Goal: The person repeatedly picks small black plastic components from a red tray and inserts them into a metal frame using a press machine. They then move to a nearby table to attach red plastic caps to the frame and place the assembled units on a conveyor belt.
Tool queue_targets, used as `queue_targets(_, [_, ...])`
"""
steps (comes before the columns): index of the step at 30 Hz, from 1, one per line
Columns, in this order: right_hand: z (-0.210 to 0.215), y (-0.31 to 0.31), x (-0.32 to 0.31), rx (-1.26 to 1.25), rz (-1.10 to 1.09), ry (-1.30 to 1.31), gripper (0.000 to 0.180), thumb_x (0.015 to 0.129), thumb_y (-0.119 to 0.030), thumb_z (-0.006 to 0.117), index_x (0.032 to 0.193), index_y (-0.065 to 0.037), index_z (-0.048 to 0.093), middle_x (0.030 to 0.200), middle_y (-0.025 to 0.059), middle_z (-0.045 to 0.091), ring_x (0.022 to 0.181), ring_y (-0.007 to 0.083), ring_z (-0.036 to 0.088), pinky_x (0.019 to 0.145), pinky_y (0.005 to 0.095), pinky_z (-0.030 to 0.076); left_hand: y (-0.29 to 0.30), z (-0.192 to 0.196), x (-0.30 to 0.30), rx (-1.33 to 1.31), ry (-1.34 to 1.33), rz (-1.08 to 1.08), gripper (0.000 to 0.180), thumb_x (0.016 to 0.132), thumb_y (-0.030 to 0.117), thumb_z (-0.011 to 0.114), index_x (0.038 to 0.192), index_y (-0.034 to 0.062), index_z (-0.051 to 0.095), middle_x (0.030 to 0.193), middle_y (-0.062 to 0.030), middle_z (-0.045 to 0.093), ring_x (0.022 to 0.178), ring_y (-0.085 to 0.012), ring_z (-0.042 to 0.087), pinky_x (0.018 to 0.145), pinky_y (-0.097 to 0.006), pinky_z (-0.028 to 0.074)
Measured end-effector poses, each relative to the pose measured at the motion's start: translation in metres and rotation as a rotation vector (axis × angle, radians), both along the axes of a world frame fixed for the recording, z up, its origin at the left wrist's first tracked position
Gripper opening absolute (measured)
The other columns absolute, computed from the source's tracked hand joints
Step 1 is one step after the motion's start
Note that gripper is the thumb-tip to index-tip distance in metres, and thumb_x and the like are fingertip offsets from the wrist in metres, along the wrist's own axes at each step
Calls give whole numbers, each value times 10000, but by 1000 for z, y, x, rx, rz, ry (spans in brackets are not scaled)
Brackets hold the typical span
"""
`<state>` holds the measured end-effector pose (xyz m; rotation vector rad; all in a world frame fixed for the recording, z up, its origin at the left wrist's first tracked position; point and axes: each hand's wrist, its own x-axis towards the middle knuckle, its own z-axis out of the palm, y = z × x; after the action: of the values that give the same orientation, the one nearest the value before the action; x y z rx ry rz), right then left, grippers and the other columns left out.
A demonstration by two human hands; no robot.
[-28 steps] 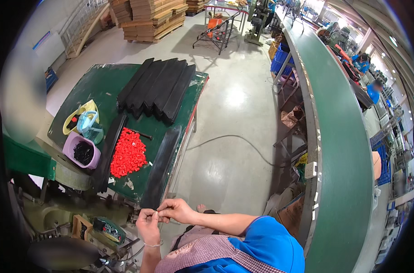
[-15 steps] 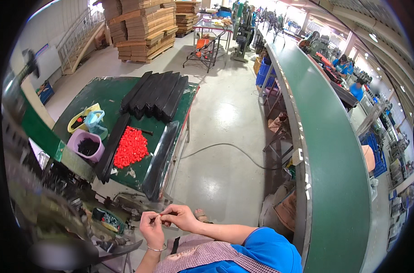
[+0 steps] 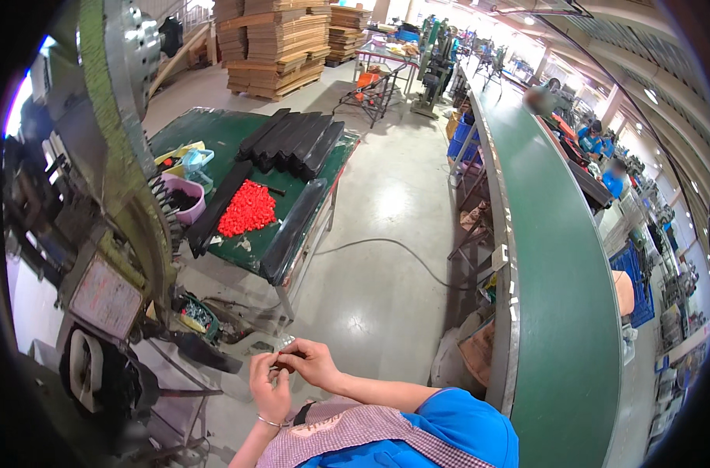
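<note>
My left hand (image 3: 267, 387) and my right hand (image 3: 309, 362) meet in front of my body, low in the picture. Their fingertips pinch a small red piece (image 3: 279, 358) between them; its shape is too small to make out. A bracelet sits on my left wrist. Ahead lies a green worktable (image 3: 218, 132) with a heap of small red parts (image 3: 248, 209), a pink tub (image 3: 185, 200) of dark parts and a stack of long black trays (image 3: 294, 142).
A large grey-green machine (image 3: 117, 156) rises at my left, close to my hands. A long green conveyor (image 3: 561, 257) curves along the right, with other people working at its far end. Stacked cardboard (image 3: 273, 47) stands at the back. A cable (image 3: 394, 249) crosses the grey floor.
The view has swung left, bringing the machine into the picture. My hands stay together at the same small piece, now seen a little farther right.
</note>
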<state>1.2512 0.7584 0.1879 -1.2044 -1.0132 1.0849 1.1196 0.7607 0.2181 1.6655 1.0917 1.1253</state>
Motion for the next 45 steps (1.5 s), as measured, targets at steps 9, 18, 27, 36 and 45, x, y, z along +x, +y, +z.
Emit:
queue_targets(9, [-2,-27,36,-199,301,446,152,893,-38,611,1007,62,603,828,122,671,719,182,648,685,310,535,-58,8,24,215,166,109,460,774,-73,578,1229,-5,560,1150,-174,513,1010,-328,543,870,-355,470])
queue_targets(18, [1,-80,67,-57,605,956,174,920,-75,590,1051,40,594,852,153,647,714,230,644,605,347,560,-107,30,44,-236,-540,16,154,925,6,531,1066,-42,566,1022,-96,517,809,-161,621,679,-275,539])
queue_targets(27, [5,-98,69,-155,562,678,171,905,7,548,1059,61,600,842,164,640,672,248,636,605,359,544,-120,28,51,-296,-553,86,92,888,-59,562,925,5,507,816,-53,550,672,-132,619,549,-254,510])
queue_targets(36, [7,-113,75,252,436,198,167,875,82,533,1004,30,626,970,140,601,726,186,577,604,283,493,-132,5,51,-185,-337,43,230,918,57,594,1131,-31,583,949,-69,596,796,-136,594,691,-268,508])
queue_targets(45, [-9,-129,62,344,366,-118,182,770,26,709,939,-36,686,941,50,517,816,152,485,707,266,421,-164,-2,41,-665,-731,110,234,954,125,566,1123,-15,646,984,-78,652,820,-144,618,722,-278,525])
